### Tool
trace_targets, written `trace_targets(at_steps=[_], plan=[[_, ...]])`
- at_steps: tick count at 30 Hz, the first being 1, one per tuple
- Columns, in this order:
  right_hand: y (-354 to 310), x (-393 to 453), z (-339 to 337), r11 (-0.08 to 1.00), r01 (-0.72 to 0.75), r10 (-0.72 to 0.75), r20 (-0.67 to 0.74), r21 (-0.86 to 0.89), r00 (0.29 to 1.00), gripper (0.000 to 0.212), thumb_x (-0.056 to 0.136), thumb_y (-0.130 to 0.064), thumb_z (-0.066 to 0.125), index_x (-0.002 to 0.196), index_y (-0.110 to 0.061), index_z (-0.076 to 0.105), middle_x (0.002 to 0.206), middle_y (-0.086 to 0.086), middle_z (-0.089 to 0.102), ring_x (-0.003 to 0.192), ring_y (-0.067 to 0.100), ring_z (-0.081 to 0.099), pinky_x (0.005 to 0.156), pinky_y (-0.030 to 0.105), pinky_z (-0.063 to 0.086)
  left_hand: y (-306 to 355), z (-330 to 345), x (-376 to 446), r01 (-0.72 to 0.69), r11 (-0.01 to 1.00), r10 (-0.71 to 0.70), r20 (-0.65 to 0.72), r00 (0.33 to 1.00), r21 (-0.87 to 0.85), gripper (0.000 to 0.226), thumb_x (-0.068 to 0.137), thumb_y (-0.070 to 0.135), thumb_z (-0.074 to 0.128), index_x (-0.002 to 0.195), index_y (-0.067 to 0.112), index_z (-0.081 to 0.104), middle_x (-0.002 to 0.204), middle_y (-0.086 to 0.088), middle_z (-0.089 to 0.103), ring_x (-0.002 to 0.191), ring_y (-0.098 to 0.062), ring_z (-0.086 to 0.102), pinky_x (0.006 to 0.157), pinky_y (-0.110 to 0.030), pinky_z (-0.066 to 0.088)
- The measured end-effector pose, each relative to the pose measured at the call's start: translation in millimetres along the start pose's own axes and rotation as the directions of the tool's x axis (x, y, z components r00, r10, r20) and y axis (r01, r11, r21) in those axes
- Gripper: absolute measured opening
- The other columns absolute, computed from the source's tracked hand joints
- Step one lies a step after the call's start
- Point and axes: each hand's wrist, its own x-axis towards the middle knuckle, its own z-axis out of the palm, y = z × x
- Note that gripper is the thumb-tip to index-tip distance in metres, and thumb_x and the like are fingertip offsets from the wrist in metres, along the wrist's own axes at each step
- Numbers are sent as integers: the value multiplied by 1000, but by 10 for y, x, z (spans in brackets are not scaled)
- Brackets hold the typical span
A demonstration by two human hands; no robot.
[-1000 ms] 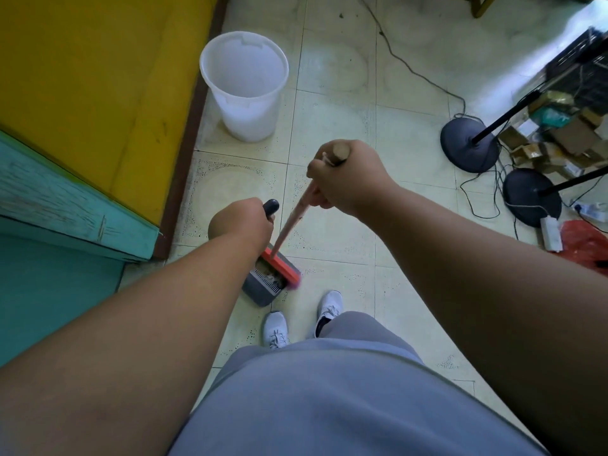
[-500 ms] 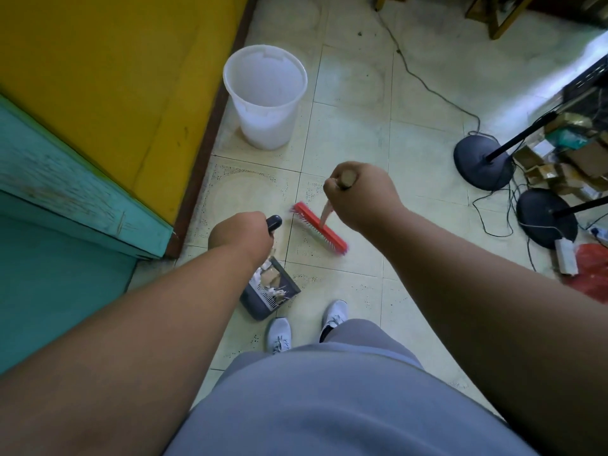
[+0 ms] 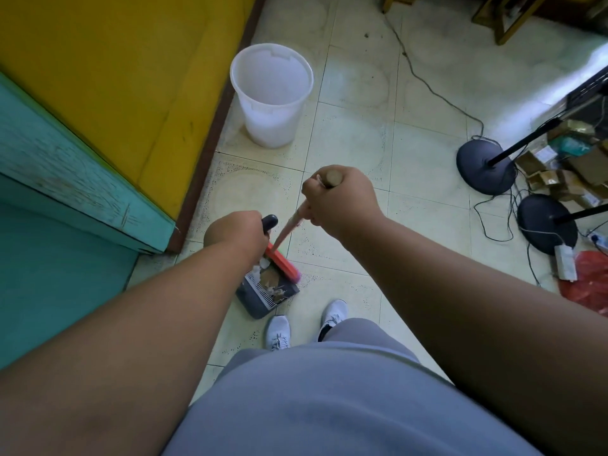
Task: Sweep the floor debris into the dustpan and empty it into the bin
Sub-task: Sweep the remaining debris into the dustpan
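My left hand (image 3: 237,233) grips the black top of the dustpan's upright handle. The dark grey dustpan (image 3: 263,296) stands on the tiled floor just ahead of my white shoes, with brown and white debris (image 3: 271,279) lying in it. My right hand (image 3: 342,197) grips the top end of the wooden broom handle. The red broom head (image 3: 284,264) sits at the dustpan's mouth, touching its open edge. A white translucent bin (image 3: 271,93) stands upright farther ahead, beside the yellow wall.
A yellow wall (image 3: 115,77) and a teal door frame (image 3: 65,179) close off the left. Two black stand bases (image 3: 485,166) with cables, cardboard boxes (image 3: 559,172) and a red bag (image 3: 589,281) crowd the right. A black cable (image 3: 424,80) runs across the far tiles.
The broom head swung out over the tiles ahead, then came back to the dustpan's mouth. Debris now shows in the pan. My left hand has kept the dustpan handle in place.
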Motion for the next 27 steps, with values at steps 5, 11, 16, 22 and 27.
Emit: trace_targets(at_steps=[5,11,16,22,27], plan=[[-57,-13,-106,997,-47,50,-46,64,998,30,76,-23,47,85,3,58,76,23,70,73,42,71,63,57,59,-38,1,-40,15,1000,-15,-3,1000,-12,26,96,44,51,93,19,56,72,-4,56,62,-22,55,53,-28,43],[-203,-15,-333,981,-85,121,-210,173,970,36,70,-25,47,89,5,53,66,19,62,69,44,70,65,64,55,-135,-40,-70,16,998,-17,-3,1000,-55,30,96,47,49,90,18,57,71,-4,57,61,-21,54,51,-25,41],[-221,-16,-453,986,-58,101,-280,158,955,37,74,-26,48,92,6,57,77,28,69,71,43,71,66,62,56,-157,-89,-140,43,994,-46,-25,999,-103,26,94,45,55,88,20,55,68,-3,54,58,-20,50,51,-26,39],[-181,-21,-380,997,62,-47,-273,46,961,33,74,-28,45,80,4,47,63,19,53,54,21,49,53,35,41,-132,-275,-178,58,990,-69,-85,994,-128,28,95,44,53,87,18,55,68,-6,55,60,-23,52,50,-28,38],[-71,41,-431,985,106,-142,-290,-136,946,40,85,-35,45,77,4,51,80,24,66,52,20,44,49,30,37,-41,-445,-178,60,978,-77,-79,994,-199,29,92,46,56,93,17,58,73,-6,57,69,-26,59,56,-31,45]])
